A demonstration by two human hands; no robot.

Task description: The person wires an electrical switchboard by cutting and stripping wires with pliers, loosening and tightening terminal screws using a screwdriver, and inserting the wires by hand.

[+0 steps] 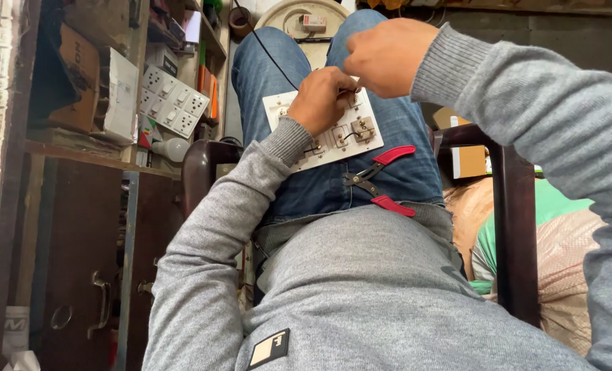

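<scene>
In the head view, a white switch plate (333, 134) is seen lying back-up on the lap at upper centre, its long axis slanting up to the right. The left hand (323, 99) is pressed on it, fingers curled. The right hand (385, 55), just above, is pinched on a thin wire (350, 88). Red-handled pliers (381, 180) are left below the plate.

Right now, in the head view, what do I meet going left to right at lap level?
Wooden cabinet → switch plates on the shelf → left hand on the white switchboard → right hand → red-handled pliers → chair arm.
</scene>
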